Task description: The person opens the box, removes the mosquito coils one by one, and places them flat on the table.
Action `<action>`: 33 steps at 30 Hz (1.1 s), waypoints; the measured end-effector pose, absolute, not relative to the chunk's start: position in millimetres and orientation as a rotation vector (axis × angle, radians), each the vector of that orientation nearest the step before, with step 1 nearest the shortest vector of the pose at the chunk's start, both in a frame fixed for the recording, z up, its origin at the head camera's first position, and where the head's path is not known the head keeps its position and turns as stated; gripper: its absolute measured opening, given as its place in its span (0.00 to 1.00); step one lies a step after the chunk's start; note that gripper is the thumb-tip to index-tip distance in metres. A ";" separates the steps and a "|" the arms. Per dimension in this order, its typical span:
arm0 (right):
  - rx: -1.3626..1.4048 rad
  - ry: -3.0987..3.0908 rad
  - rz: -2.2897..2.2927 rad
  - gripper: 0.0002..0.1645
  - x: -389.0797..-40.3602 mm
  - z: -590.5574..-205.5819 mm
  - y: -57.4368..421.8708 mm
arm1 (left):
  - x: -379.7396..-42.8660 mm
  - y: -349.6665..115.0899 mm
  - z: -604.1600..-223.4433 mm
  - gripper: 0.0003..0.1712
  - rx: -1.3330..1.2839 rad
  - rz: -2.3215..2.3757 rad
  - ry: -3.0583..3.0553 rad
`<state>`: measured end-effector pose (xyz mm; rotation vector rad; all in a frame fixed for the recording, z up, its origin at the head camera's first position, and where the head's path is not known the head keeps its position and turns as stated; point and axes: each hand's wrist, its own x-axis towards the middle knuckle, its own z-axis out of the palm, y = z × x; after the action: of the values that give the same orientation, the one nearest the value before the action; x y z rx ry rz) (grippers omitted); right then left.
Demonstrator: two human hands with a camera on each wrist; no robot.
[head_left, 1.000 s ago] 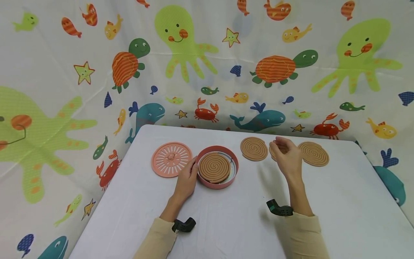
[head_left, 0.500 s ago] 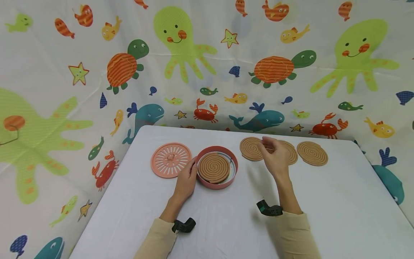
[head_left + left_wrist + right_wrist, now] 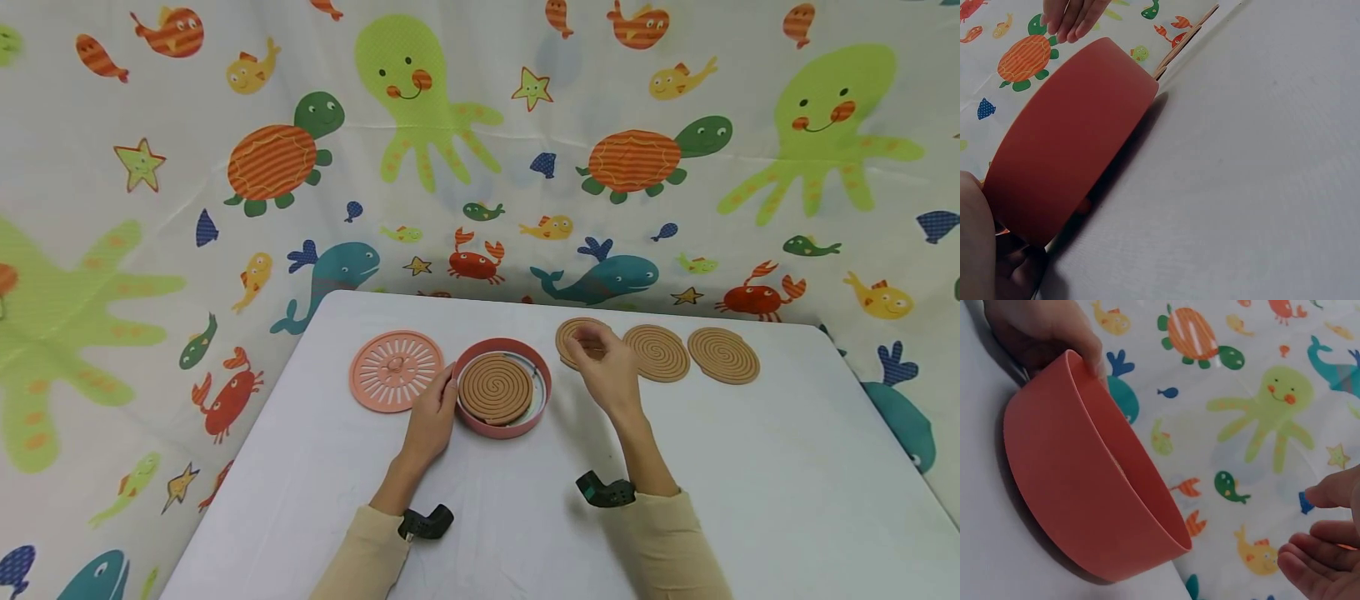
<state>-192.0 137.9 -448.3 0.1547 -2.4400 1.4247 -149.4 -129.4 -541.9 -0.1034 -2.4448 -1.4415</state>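
My left hand (image 3: 432, 417) grips the left side of a round reddish-pink tin (image 3: 501, 432), with its thumb at the rim. Inside the tin lies a brown mosquito coil (image 3: 496, 389). In the left wrist view the tin's wall (image 3: 1072, 131) stands slightly tilted off the table. My right hand (image 3: 611, 371) hovers over the leftmost loose mosquito coil (image 3: 567, 335), partly hiding it. Seen from the right wrist, this hand's fingers (image 3: 1322, 553) are loosely bent, thumb apart, holding nothing.
Two more coils lie in a row to the right, a middle coil (image 3: 656, 353) and a right coil (image 3: 723, 356). A slotted pink lid (image 3: 397, 372) with a small centre knob lies left of the tin. A sea-animal curtain (image 3: 480, 150) hangs behind the white table (image 3: 810, 467).
The right hand has moved left, from over the middle coil to the leftmost one, uncovering the middle coil. The left hand and the tin have stayed in place.
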 end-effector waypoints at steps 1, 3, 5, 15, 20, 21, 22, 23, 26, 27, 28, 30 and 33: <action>0.164 -2.444 1.429 0.21 -191.6 -448.5 135.8 | -149.4 -129.5 -541.9 0.24 -0.105 -1.440 -2.445; 0.181 -2.448 1.437 0.21 -191.0 -449.2 132.1 | -149.2 -129.4 -541.8 0.24 -0.107 -1.437 -2.447; 0.196 -2.454 1.451 0.21 -190.3 -450.0 128.7 | -149.1 -129.4 -541.8 0.24 -0.105 -1.436 -2.451; 0.279 -2.522 1.451 0.24 -187.4 -453.2 112.5 | -148.8 -129.4 -541.3 0.24 -0.099 -1.429 -2.445; 0.329 -2.573 1.407 0.24 -186.5 -456.8 105.2 | -148.1 -129.6 -541.8 0.24 -0.101 -1.432 -2.446; 0.336 -2.583 1.399 0.24 -186.5 -457.7 103.9 | -147.9 -129.7 -541.7 0.24 -0.098 -1.435 -2.448; 0.343 -2.593 1.388 0.24 -186.3 -458.7 102.5 | -147.9 -129.9 -541.9 0.24 -0.099 -1.434 -2.448; 0.353 -2.600 1.378 0.25 -185.9 -459.4 101.3 | -148.0 -130.0 -542.2 0.24 -0.101 -1.433 -2.448; 0.380 -2.618 1.364 0.25 -184.9 -461.0 98.3 | -148.0 -130.1 -542.2 0.24 -0.103 -1.437 -2.448; 0.392 -2.622 1.360 0.25 -184.5 -461.4 97.5 | -148.0 -130.0 -542.3 0.24 -0.103 -1.438 -2.447; 0.401 -2.630 1.354 0.25 -184.2 -461.9 96.5 | -148.1 -130.1 -542.4 0.24 -0.103 -1.438 -2.448; 0.418 -2.644 1.348 0.25 -183.9 -462.8 94.8 | -148.0 -129.9 -541.8 0.24 -0.099 -1.439 -2.451; 0.436 -2.665 1.339 0.25 -183.9 -463.6 92.0 | -148.0 -129.8 -541.4 0.24 -0.094 -1.437 -2.453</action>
<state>-183.9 92.0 -463.6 0.4358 -2.6651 1.3385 -148.0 -129.8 -541.4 -0.0943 -2.4530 -1.4374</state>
